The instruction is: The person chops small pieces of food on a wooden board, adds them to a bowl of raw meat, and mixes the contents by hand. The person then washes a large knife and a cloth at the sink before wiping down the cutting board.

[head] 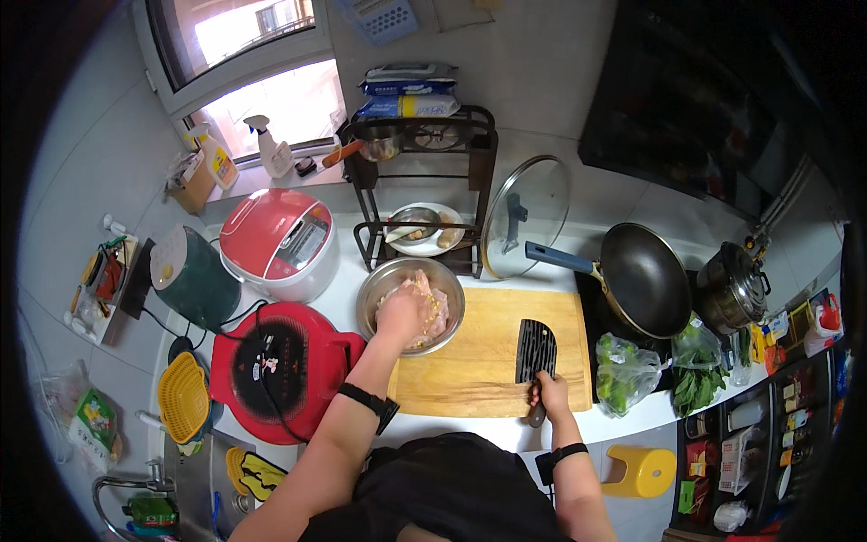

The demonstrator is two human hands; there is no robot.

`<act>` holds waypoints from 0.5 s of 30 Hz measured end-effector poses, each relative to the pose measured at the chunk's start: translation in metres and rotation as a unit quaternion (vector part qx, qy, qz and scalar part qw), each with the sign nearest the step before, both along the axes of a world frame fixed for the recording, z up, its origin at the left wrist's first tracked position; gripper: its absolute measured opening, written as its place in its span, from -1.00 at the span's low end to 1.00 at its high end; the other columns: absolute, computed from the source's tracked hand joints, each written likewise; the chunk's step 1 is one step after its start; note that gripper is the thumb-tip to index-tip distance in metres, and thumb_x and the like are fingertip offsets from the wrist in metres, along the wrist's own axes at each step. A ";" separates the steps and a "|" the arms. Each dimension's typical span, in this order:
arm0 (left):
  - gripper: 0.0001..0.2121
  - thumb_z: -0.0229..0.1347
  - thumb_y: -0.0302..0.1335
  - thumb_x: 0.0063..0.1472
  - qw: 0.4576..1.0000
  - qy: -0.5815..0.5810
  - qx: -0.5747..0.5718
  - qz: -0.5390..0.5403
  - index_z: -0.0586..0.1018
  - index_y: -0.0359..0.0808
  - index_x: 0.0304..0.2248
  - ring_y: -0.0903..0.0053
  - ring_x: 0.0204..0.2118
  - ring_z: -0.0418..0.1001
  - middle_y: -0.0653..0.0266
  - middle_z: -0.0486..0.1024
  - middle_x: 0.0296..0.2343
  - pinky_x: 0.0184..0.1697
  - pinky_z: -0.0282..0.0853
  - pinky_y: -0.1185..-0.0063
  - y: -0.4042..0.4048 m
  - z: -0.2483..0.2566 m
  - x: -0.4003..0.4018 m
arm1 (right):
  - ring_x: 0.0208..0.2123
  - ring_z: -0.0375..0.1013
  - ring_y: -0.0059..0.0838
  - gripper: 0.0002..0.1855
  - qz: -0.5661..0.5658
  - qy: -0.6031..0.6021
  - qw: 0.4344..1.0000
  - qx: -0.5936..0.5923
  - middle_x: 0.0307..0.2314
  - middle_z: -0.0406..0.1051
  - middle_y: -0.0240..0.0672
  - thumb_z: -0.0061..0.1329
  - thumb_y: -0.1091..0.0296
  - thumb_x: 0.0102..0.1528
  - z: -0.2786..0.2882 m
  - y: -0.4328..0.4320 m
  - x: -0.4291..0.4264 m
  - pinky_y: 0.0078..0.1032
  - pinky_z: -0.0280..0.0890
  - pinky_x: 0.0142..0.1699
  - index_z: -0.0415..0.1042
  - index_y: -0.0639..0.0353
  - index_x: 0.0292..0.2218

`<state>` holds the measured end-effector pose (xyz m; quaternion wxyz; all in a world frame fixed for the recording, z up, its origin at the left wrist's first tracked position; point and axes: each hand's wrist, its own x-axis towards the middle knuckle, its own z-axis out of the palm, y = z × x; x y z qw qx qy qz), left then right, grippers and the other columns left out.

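Observation:
My left hand reaches into a stainless steel bowl of pale raw meat dotted with small yellow bits; its fingertips are hidden among the pieces. The bowl overlaps the upper left corner of a wooden cutting board. On the right part of the board, my right hand grips the brown handle of a cleaver. The cleaver's dark, streaked blade lies over the board, pointing away from me.
A red electric griddle and a rice cooker stand left. Behind are a black rack and a leaning glass lid. A frying pan, lidded pot and bagged green vegetables are right; a yellow stool stands below.

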<state>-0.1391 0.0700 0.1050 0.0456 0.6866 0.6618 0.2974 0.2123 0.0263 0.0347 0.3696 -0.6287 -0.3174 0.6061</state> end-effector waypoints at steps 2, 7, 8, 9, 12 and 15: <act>-0.79 0.02 -0.37 0.06 0.997 -0.057 -0.024 0.054 0.54 -0.34 -0.56 0.08 -0.47 0.43 -0.02 0.46 -0.57 -0.37 0.33 0.25 0.003 0.016 0.007 | -0.82 0.20 -0.46 -0.78 -0.003 -0.004 1.000 0.001 -0.79 0.23 -0.29 -0.13 0.36 0.03 -0.006 -0.002 0.005 -0.47 0.17 -0.70 0.19 0.30 -0.55; -0.80 0.04 -0.35 0.04 0.997 0.010 -0.070 0.032 0.55 -0.32 -0.53 0.12 -0.42 0.46 0.01 0.49 -0.53 -0.32 0.36 0.29 0.008 -0.020 -0.009 | -0.81 0.18 -0.47 -0.77 0.014 -0.010 1.000 0.020 -0.79 0.20 -0.32 -0.15 0.33 0.03 -0.004 0.000 -0.006 -0.47 0.16 -0.70 0.20 0.27 -0.57; -0.80 0.05 -0.34 0.03 0.984 0.069 -0.162 -0.033 0.57 -0.31 -0.49 0.13 -0.40 0.47 0.02 0.50 -0.51 -0.31 0.37 0.31 0.006 -0.040 -0.012 | -0.80 0.18 -0.47 -0.77 0.017 -0.002 1.000 0.024 -0.79 0.20 -0.31 -0.15 0.33 0.03 -0.010 0.000 -0.006 -0.46 0.16 -0.69 0.20 0.27 -0.56; -0.80 0.05 -0.34 0.03 0.983 0.064 -0.167 -0.040 0.57 -0.31 -0.49 0.13 -0.40 0.47 0.02 0.50 -0.51 -0.31 0.37 0.31 0.003 -0.043 -0.005 | -0.80 0.18 -0.47 -0.77 0.012 -0.007 1.000 0.018 -0.79 0.20 -0.31 -0.15 0.33 0.03 -0.013 -0.004 0.000 -0.46 0.16 -0.69 0.20 0.27 -0.56; -0.71 0.09 -0.32 0.00 0.986 -0.055 -0.138 -0.075 0.56 -0.32 -0.31 0.22 -0.31 0.48 0.02 0.51 -0.40 -0.22 0.37 0.40 -0.002 -0.001 0.007 | -0.80 0.17 -0.47 -0.77 0.001 -0.018 1.000 0.013 -0.79 0.20 -0.32 -0.14 0.33 0.02 -0.002 0.000 0.001 -0.46 0.16 -0.69 0.20 0.26 -0.57; -0.72 0.11 -0.41 0.07 0.962 -0.236 -0.105 -0.085 0.51 -0.34 -0.21 0.35 -0.30 0.50 0.13 0.53 -0.31 -0.25 0.38 0.48 0.008 -0.005 0.000 | -0.80 0.20 -0.46 -0.77 0.003 0.002 1.000 -0.003 -0.78 0.24 -0.29 -0.14 0.34 0.02 -0.003 -0.001 0.004 -0.48 0.18 -0.69 0.20 0.28 -0.57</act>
